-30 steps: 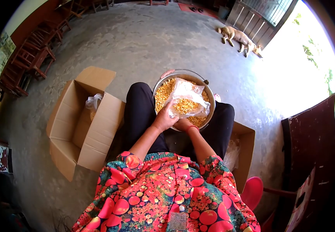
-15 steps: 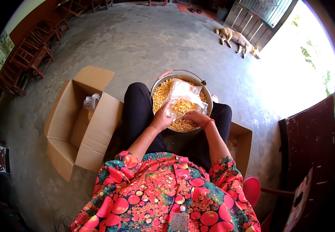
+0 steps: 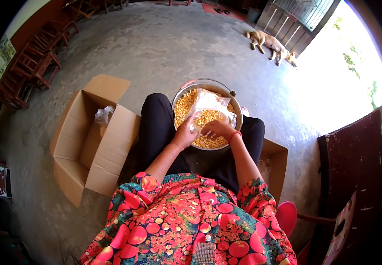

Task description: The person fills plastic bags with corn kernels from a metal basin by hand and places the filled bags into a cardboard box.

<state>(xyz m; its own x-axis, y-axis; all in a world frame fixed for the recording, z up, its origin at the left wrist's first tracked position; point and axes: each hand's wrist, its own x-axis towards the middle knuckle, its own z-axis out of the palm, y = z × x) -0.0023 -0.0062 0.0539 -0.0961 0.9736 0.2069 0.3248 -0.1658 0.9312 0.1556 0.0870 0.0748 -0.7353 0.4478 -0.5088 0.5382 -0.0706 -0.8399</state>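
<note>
Here the left hand (image 3: 184, 135) has its fingers clamped on the near left edge of a clear plastic bag (image 3: 208, 100), the right hand (image 3: 218, 128) curling over the near right side, whether pinching anything I can't tell! The bag, kernels showing in its mouth, lies on the yellow kernels (image 3: 183, 107) filling a metal bucket (image 3: 240, 115) between the knees (image 3: 156, 111); out left, an open cardboard box (image 3: 111, 152), and far right, a dog (image 3: 270, 43) stretched on the floor (image 3: 155, 57).

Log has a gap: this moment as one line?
left hand: holds bag; right hand: over corn; bucket: corn inside
</note>
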